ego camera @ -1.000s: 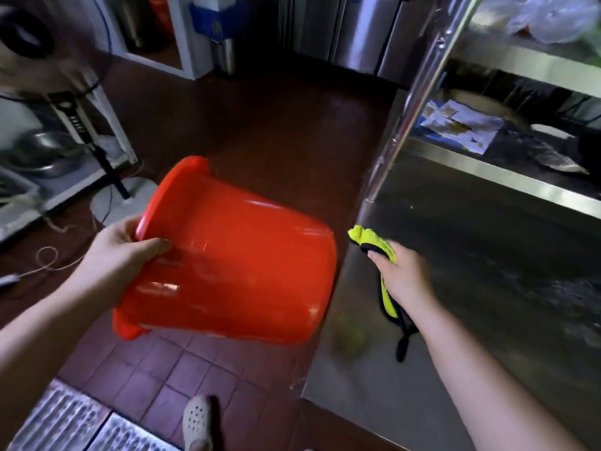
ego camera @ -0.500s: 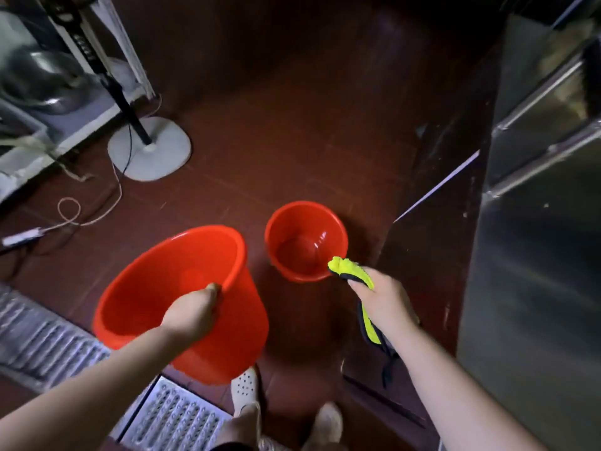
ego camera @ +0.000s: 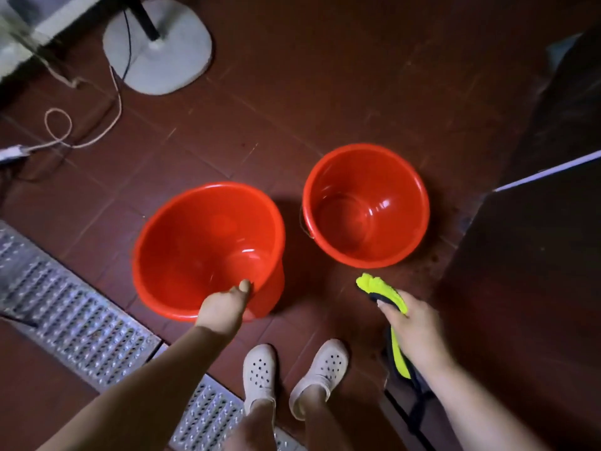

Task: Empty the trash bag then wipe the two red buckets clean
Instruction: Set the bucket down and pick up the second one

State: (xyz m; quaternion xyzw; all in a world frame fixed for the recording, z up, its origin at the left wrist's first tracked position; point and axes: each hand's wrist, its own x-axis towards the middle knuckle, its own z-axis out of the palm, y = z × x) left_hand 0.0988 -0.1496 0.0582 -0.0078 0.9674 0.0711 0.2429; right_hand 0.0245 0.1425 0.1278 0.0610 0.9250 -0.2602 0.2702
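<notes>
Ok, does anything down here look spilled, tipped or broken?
Nothing spilled or broken. The left hand holds the near bucket by its rim, slightly tilted. The other bucket stands upright. A loose cord loops across the floor.

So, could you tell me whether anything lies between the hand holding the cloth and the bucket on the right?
Nothing visible does. The right hand grips the yellow cloth just short of the right bucket, with only bare floor tile between them. The left hand holds the other bucket's rim.

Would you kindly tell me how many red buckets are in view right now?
2. One red bucket is tilted at the left hand, which grips its near rim; the other red bucket stands on the floor tiles to its right.
</notes>
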